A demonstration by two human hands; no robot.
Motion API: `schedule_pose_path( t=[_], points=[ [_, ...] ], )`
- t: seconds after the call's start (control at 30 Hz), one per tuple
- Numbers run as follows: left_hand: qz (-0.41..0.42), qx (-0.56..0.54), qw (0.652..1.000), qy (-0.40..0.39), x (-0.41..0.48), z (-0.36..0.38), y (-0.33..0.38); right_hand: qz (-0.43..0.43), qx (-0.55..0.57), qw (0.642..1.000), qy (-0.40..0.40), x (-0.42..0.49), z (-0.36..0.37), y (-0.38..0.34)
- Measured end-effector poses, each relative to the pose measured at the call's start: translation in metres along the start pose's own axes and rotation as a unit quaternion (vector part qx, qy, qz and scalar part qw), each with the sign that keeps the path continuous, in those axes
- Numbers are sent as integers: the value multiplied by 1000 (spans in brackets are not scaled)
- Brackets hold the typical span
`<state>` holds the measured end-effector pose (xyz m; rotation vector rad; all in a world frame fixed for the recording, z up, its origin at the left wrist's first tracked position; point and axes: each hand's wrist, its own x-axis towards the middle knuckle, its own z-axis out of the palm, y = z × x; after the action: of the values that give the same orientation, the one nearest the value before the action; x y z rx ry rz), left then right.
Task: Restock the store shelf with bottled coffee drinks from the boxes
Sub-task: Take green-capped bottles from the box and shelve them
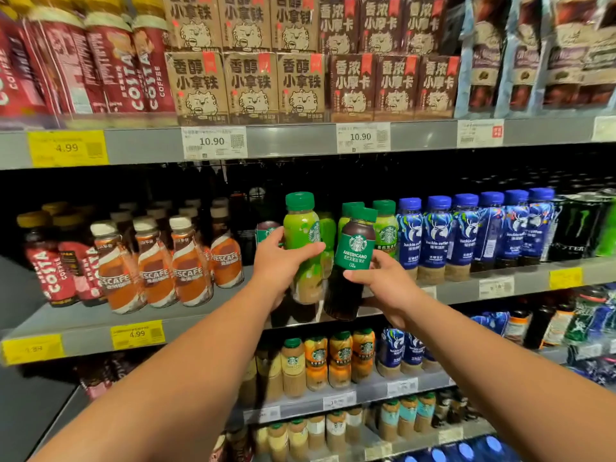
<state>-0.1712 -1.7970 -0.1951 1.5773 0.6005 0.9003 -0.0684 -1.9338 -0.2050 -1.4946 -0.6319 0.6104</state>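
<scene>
The left hand (283, 261) grips a light-green Starbucks bottle (300, 225) and the right hand (386, 285) a dark Americano bottle (355, 251) — both upright, at the front of the middle shelf (460, 291). Holding them by the body with labels outward probably lets each slot into the green-capped row — facing shoppers.

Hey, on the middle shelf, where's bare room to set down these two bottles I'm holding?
Bare shelf shows between the Nescafe bottles and the green-capped Starbucks bottles, beside your left hand on the light-green bottle. A bare strip also runs in front of the Nescafe row. Rightward is crowded: blue Luckin bottles stand packed up to the Monster cans.
</scene>
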Motion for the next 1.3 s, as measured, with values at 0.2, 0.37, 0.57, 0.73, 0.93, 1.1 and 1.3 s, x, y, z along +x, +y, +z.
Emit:
schedule_pose_path(
  t=[0.2,0.37,0.57,0.73,0.93,1.1,1.3],
  points=[
    [45,23,999,-5,11,10,-1,0,8,1000,3,5,-11,9],
    [26,16,1000,-2,18,28,-9,2,8,1000,10,11,-15,17],
    [45,29,999,8,29,40,-13,-2,3,1000,23,15,-23,25],
    [26,2,1000,10,33,47,-21,1,3,1000,30,19,-30,29],
    [13,31,999,20,32,41,-35,-1,6,999,36,25,-31,31],
    [-5,8,1000,22,36,40,-35,-2,16,999,32,26,-27,33],
    [-5,17,1000,-1,32,37,-32,-7,5,1000,13,25,-19,30]
  ],
)
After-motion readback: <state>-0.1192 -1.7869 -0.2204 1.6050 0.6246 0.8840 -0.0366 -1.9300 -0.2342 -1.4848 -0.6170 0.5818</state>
